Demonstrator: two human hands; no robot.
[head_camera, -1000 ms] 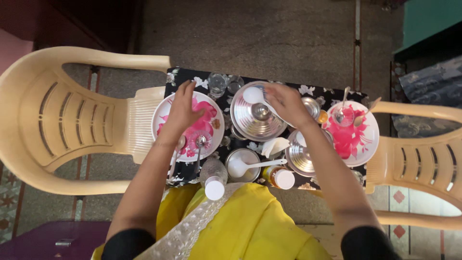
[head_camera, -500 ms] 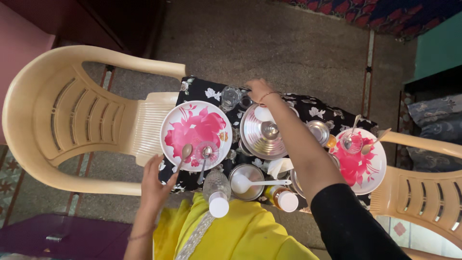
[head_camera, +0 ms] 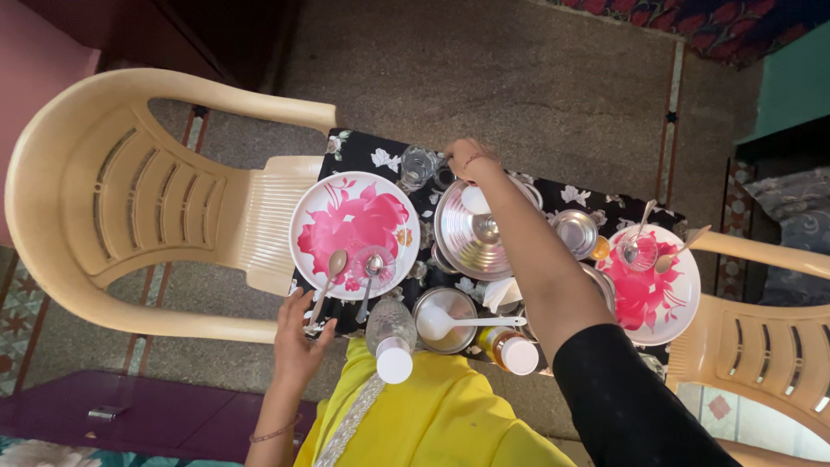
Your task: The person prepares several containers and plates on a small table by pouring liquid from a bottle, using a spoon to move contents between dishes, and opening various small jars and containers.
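Two cream plastic chairs are being used to flank the setting, a left chair (head_camera: 130, 199) and a right chair (head_camera: 761, 363). Between them a small table under a black floral cloth (head_camera: 354, 147) is being kept crowded with tableware.

A white plate with a pink flower (head_camera: 346, 216) is lying at the left end and a matching plate (head_camera: 670, 298) at the right end. A round steel lidded vessel (head_camera: 471, 251) is standing between them. On the near side, a steel bowl with a white spoon (head_camera: 443, 322), a clear bottle with a white cap (head_camera: 391, 333) and an orange jar (head_camera: 510, 350) are being kept close together.

The right hand (head_camera: 467, 163) is being held over the far edge of the table, just beside a clear glass (head_camera: 418, 164). Its fingers are being curled downward; whether anything is being gripped cannot be told.

The left hand (head_camera: 298, 342) is being held at the near edge. Its fingers are being spread loosely, with nothing enclosed, and the fingertips are being brought to the handle end of a steel spoon (head_camera: 328, 275) resting on the left plate.

Judgement: the items appear to be in the course of being arranged, with the far-edge glassware in hand. Any further handling there is judged to call for a clean lift, as neighbouring pieces are touching or nearly so.
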